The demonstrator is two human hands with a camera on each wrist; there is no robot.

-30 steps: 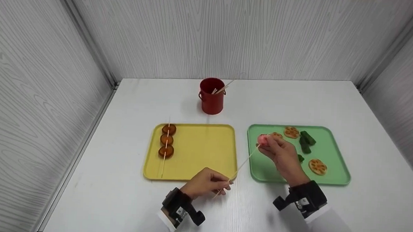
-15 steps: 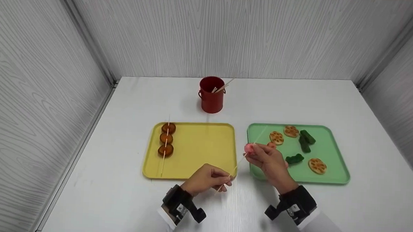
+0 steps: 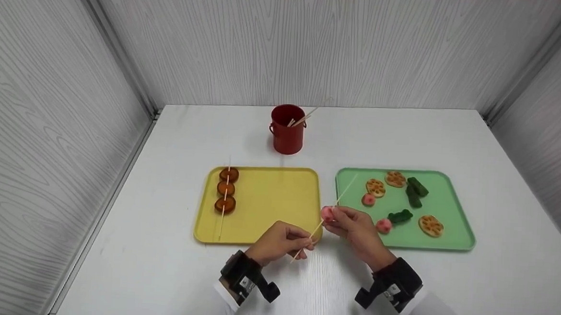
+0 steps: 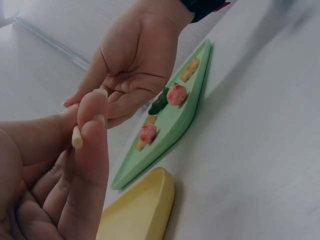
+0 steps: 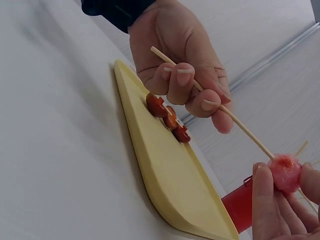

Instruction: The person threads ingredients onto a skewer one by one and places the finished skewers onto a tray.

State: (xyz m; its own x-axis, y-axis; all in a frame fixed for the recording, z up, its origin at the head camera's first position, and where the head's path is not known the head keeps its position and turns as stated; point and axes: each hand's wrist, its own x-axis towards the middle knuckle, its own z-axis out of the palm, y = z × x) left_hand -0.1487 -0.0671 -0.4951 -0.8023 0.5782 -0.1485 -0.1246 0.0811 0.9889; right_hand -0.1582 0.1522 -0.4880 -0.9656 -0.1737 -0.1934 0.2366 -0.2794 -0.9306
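Observation:
My left hand [image 3: 278, 244] pinches a thin wooden skewer [image 5: 245, 131] near its lower end, between thumb and fingers. The skewer slants up and right, through a pink ball [image 5: 285, 172] that looks like a meatball. Thumb and fingers of my right hand [image 3: 358, 231] pinch this ball at about mid-skewer, and the bare tip extends beyond it over the green tray [image 3: 446, 204]. Two more pink balls [image 3: 384, 225] lie on that tray, among lotus root slices [image 3: 431, 226] and dark green vegetable pieces [image 3: 400, 216].
On the left, a yellow tray [image 3: 273, 195] bears a skewer with three brown mushroom-like caps [image 3: 230, 205]. Behind the trays stands a red bucket [image 3: 288, 138] with several skewers leaning in it. Patterned panels [image 3: 286, 47] enclose the white table [image 3: 159, 276].
My right hand has moved left and toward me, sliding the pink ball down the skewer closer to my left hand. More of the tip shows past the ball. The left hand has barely moved.

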